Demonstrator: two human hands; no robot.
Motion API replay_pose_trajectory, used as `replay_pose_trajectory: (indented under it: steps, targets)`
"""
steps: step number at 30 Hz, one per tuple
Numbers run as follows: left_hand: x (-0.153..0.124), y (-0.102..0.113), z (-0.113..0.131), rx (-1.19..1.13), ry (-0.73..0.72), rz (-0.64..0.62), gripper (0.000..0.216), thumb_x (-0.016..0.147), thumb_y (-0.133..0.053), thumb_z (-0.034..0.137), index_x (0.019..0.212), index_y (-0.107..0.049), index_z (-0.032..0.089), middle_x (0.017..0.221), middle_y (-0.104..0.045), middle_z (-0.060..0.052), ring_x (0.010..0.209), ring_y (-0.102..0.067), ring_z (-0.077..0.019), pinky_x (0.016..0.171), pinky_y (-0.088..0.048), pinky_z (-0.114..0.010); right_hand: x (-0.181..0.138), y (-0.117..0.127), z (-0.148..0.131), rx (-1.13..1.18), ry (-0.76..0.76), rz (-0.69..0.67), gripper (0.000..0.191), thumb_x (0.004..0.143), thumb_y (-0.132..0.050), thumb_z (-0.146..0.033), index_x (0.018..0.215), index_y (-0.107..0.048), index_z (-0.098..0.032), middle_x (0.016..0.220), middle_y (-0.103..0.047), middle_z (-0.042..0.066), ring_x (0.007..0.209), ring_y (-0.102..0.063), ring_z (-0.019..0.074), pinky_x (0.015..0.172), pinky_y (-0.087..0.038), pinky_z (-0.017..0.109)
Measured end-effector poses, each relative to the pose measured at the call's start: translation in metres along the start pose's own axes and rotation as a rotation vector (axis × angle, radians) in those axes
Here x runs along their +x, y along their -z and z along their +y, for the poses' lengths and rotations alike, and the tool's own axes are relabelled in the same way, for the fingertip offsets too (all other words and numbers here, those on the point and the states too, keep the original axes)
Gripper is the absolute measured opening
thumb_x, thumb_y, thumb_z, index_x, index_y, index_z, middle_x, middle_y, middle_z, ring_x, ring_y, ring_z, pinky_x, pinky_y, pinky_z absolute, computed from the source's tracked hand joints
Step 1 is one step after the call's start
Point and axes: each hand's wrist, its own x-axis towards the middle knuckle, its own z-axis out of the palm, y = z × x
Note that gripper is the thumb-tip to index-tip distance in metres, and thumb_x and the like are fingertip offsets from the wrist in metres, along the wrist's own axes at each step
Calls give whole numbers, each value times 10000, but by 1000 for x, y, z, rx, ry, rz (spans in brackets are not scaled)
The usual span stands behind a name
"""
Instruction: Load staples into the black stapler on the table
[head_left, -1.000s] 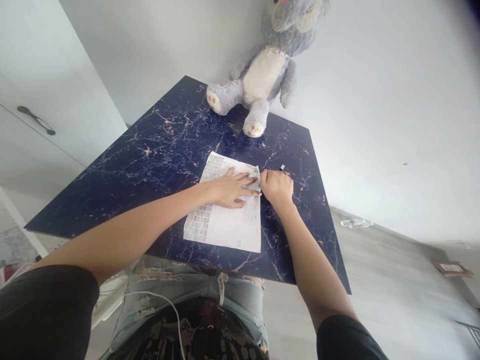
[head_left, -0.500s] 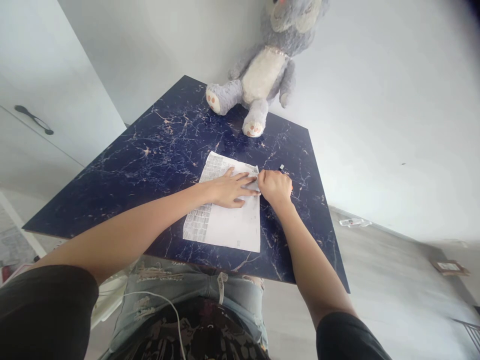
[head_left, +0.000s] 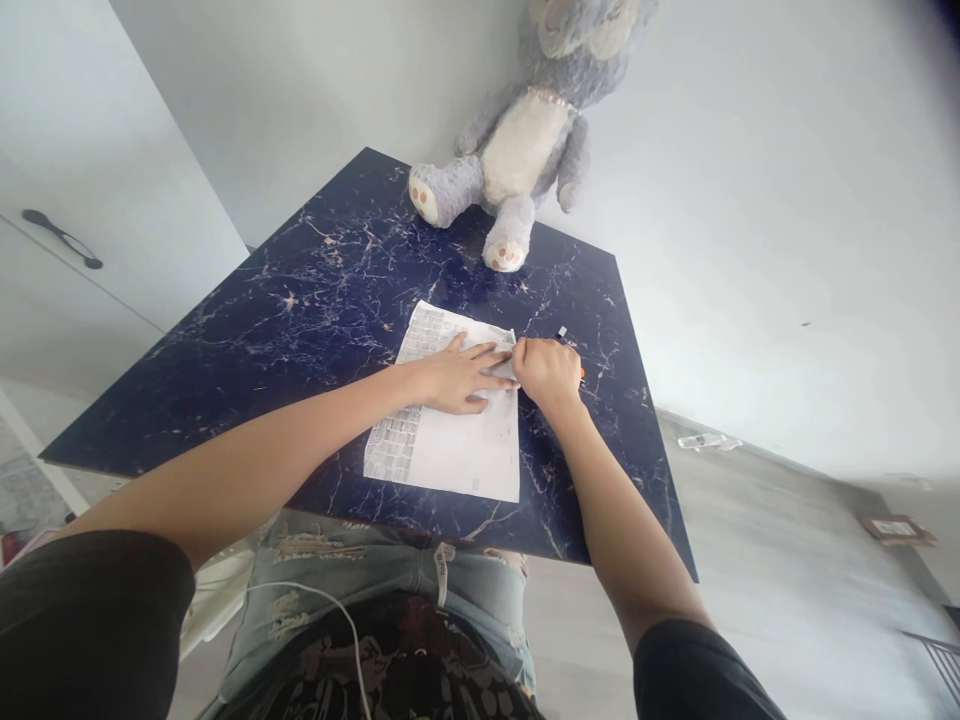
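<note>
A sheet of paper [head_left: 457, 450], partly printed with fine text, lies on the dark blue marbled table [head_left: 300, 320]. My left hand [head_left: 457, 375] rests flat on the sheet's upper half with its fingers stretched out. My right hand [head_left: 550, 372] is closed at the sheet's right edge, touching the left fingertips. A small dark tip shows just beyond it and a speck of orange at its right side; what it grips is too hidden to name.
A grey and white plush toy [head_left: 525, 150] sits at the table's far edge against the wall. A white cupboard door with a dark handle [head_left: 61, 238] stands to the left. A picture frame [head_left: 896, 527] and a small object [head_left: 703, 442] lie on the floor at right.
My right hand has crept slightly left along the sheet's edge. The camera has tipped a little. My left hand stays flat on the paper.
</note>
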Motion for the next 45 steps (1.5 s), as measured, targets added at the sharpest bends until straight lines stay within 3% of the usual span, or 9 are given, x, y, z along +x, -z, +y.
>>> replay_pose_trajectory:
  steps: [18,45]
  targets:
    - [1,-1,-1,6,4,-10,618,1004,-531,464,1615,-519,374,1818,-218,-57,1675,-170,-404,1299,-81,-745,-1,6,-7,12,-28,-44,428,1060,-441,-282,974,-835,-138,979,-814,177,976,-768,294,866,-499,341]
    - [-1,-3,-1,-8,-5,2,588,1007,-517,474,1582,-556,359,1809,-252,-59,1679,-163,-386,1308,-73,-718,-3,-1,-7,-31,34,-41,446,1073,-385,-267,997,-792,-100,1025,-791,198,981,-739,294,797,-459,326]
